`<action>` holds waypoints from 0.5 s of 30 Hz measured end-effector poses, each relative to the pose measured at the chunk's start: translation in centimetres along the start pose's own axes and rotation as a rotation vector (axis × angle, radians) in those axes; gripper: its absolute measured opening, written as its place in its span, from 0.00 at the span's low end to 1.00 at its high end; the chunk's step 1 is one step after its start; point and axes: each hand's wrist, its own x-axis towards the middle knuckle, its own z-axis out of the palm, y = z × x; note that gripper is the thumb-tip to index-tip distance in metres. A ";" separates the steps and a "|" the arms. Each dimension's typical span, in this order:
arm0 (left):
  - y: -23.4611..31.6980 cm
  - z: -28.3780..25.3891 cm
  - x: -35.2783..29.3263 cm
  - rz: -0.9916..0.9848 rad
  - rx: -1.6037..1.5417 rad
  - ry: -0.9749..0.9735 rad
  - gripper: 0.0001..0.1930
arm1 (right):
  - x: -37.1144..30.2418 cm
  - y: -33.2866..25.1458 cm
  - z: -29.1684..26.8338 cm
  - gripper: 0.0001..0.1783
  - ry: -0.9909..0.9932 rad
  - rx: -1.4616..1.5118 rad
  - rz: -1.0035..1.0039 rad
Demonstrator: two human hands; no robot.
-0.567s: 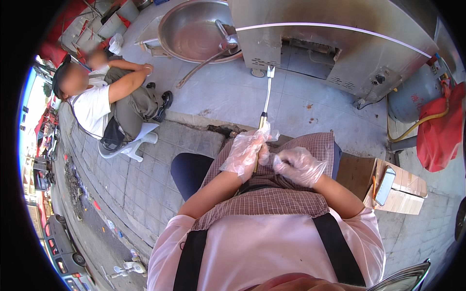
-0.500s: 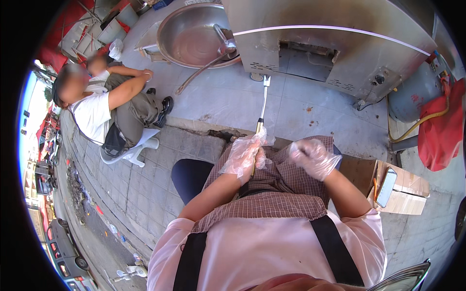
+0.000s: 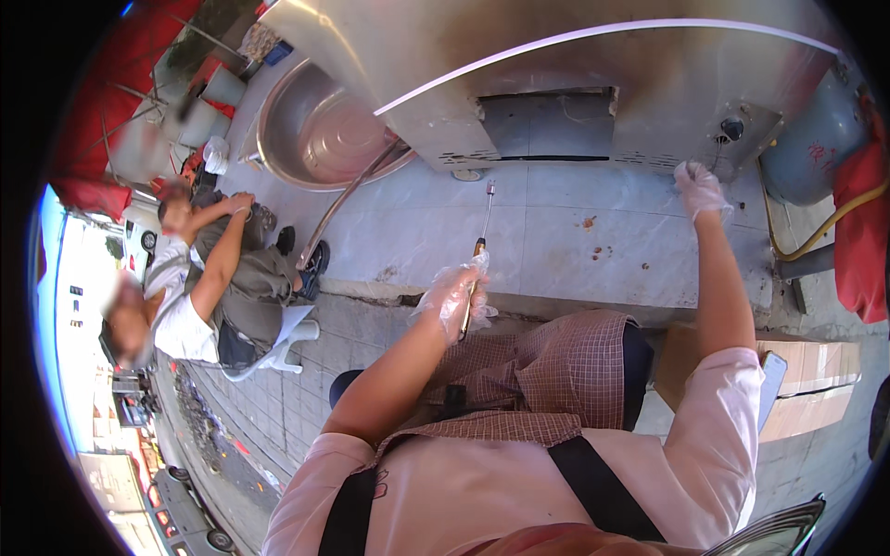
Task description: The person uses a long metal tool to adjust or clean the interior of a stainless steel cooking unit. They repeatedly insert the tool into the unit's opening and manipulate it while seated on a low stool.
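My left hand (image 3: 456, 294), in a clear plastic glove, is closed around the handle of what looks like a long-necked lighter (image 3: 481, 246). Its thin silver neck points away from me over the grey tiled floor. Stretched forward to the right, my gloved right hand (image 3: 702, 191) is just below and left of a dark round knob (image 3: 732, 128) on the steel stove's front (image 3: 663, 111). Its fingers look curled; anything inside them is hidden. I cannot tell whether it touches the stove. A rectangular opening (image 3: 552, 125) sits low in the stove front.
A large steel basin (image 3: 301, 167) with a long-handled tool (image 3: 348, 199) is at far left. A gas cylinder (image 3: 808, 148), yellow hose (image 3: 830, 227) and red cloth (image 3: 860, 255) are right. A cardboard box (image 3: 816, 385) stands by my right arm. Two people sit at left.
My right hand has reached from my lap forward and right to the stove front near the knob. The left hand still grips the lighter, slightly further left. The view has shifted and tilted.
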 end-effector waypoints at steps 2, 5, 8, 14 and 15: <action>1.8 1.0 3.7 -0.071 0.040 0.002 0.15 | 3.0 2.0 -1.5 0.24 0.159 -0.159 0.032; 4.9 3.2 9.0 -0.079 0.045 -0.063 0.15 | 6.5 3.8 -3.8 0.26 0.164 -0.334 0.178; 7.3 5.5 13.7 -0.091 -0.028 -0.157 0.13 | 9.1 5.5 -4.9 0.25 0.123 -0.421 0.179; 10.9 9.7 20.6 -0.017 -0.074 -0.365 0.13 | 13.2 8.5 -7.3 0.28 0.239 -0.428 -0.143; 11.2 10.3 21.4 -0.002 -0.069 -0.366 0.12 | 13.9 8.2 -7.9 0.27 0.215 -0.532 -0.153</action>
